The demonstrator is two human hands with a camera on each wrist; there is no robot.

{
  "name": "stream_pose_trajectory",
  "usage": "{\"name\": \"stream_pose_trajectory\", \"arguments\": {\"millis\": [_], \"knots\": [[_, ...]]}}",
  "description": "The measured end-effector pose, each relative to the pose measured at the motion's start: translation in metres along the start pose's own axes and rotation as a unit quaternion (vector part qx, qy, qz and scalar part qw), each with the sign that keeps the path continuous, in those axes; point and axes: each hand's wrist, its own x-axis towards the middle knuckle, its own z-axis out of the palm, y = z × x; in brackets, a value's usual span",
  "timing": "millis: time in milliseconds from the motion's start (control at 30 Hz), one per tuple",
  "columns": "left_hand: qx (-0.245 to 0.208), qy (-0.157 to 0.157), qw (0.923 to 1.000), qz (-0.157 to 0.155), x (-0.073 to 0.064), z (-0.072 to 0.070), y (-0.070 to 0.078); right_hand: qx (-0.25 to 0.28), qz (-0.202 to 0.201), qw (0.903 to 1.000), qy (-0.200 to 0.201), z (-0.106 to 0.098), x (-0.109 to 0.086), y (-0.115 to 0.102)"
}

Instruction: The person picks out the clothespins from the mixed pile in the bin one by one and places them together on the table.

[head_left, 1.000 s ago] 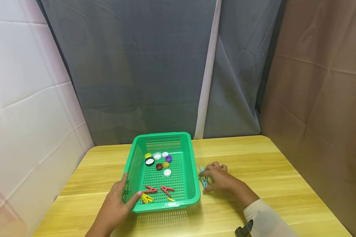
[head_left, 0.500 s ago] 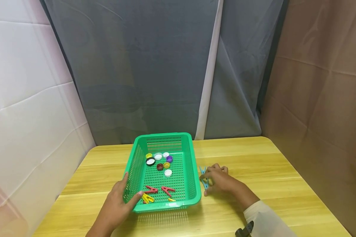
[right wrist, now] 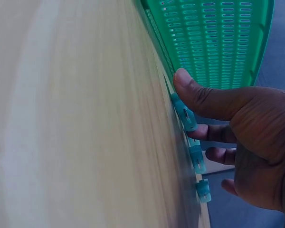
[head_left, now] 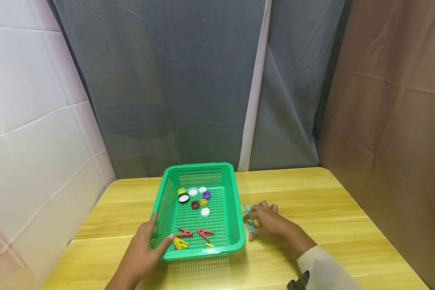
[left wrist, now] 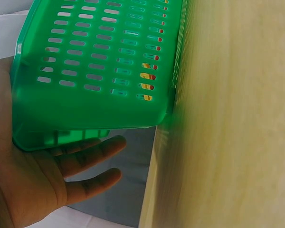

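My left hand [head_left: 142, 247] grips the near left corner of a green plastic basket [head_left: 239, 225], thumb over the rim and fingers along the outside. Inside it, red clothespins [head_left: 204, 233] and yellow clothespins [head_left: 180, 243] lie near the front, with several bottle caps [head_left: 204, 212] farther back. Right of the basket, my right hand [head_left: 270, 219] hovers low over light-blue clothespins [head_left: 247, 208] on the table. In the right wrist view its thumb and fingers are spread around the nearest blue clothespin [right wrist: 184, 113]; the index fingertip appears to touch it. Other blue clothespins [right wrist: 197, 159] lie behind.
The wooden table [head_left: 311, 193] has rounded far corners. A grey curtain [head_left: 188, 100] hangs behind it, a white cloth [head_left: 40, 121] stands at the left and a brown cloth [head_left: 388, 121] at the right. A dark strap [head_left: 298, 280] sits at my right wrist.
The right hand's fingers shift very slightly around the blue clothespins, and the view moves a little. The left hand and basket keep their place.
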Motion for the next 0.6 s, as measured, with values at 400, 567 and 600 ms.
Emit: {"name": "stream_pose_trajectory", "arguments": {"millis": [400,567,600], "knots": [[-0.001,-0.004,1.0000,-0.003,-0.0003,0.0005,-0.0007,-0.020,0.003,0.9998,0.009,0.0017,0.0041,0.0033],[-0.002,-0.009,0.9999,-0.007,0.0008,0.0001,-0.0005,-0.015,0.000,0.9997,0.020,-0.0039,0.0023,0.0009],[-0.002,-0.010,0.9999,-0.008,0.0010,0.0000,-0.0003,-0.016,0.001,0.9997,0.020,-0.0051,0.0023,0.0008]]}}
